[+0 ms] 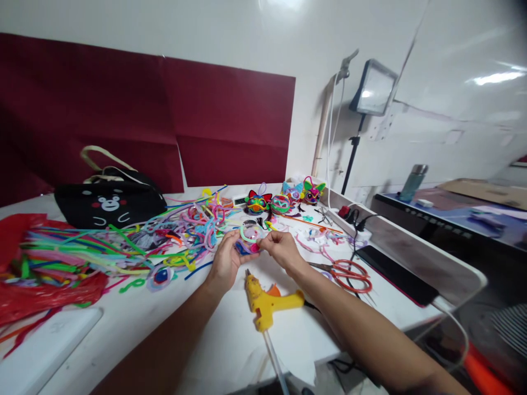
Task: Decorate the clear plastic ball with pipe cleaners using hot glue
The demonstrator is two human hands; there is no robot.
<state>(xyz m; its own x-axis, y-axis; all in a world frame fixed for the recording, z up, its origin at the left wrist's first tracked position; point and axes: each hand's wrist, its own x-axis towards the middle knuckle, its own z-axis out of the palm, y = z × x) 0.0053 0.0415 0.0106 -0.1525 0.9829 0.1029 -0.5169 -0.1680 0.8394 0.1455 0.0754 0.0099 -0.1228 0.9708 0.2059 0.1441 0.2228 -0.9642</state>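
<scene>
Craft piece (248, 240) sits at the centre of the frame, between both hands, touching each: the left hand (226, 262) holds it from the left and below; the right hand (282, 249) reaches its right edge, fingertips narrow, though whether they grip I cannot tell. Its long axis is unclear. It shows a pale green ring, blue beneath, and a magenta spot.

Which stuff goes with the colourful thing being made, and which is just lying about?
Probably for the making:
- held colourful piece
- fuzzy stems
- yellow glue gun
- orange-handled scissors

Probably just lying about:
- black bag
- phone
- bottle with metal-coloured cap
</scene>
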